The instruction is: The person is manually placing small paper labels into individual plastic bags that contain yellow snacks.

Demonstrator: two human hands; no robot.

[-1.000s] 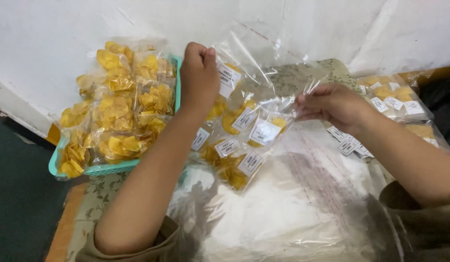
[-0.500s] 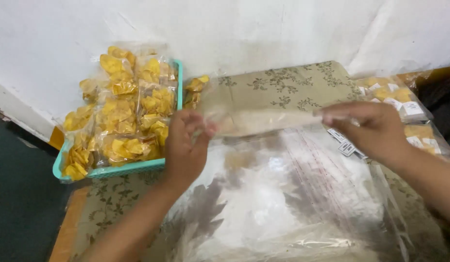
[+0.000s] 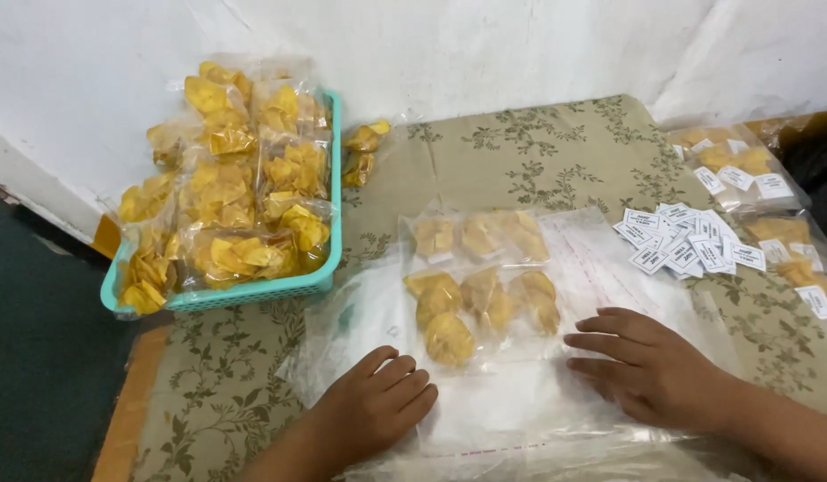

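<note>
A large clear plastic bag point(image 3: 520, 357) lies flat on the patterned cloth, with small packets of yellow chips point(image 3: 480, 281) inside it. My left hand point(image 3: 378, 406) rests palm down on the bag's near left part, fingers spread. My right hand point(image 3: 650, 366) presses flat on its right side, fingers pointing left toward the packets. Neither hand holds anything.
A teal basket point(image 3: 253, 290) heaped with packets of yellow chips stands at the left by the white wall. A small pile of white paper labels point(image 3: 685, 241) lies at the right, with more labelled chip packets point(image 3: 743, 174) beyond. The olive floral cloth point(image 3: 538, 147) covers the surface.
The bag of packets was held up in the air by both hands; now it lies flat on the cloth and both hands rest on top of it.
</note>
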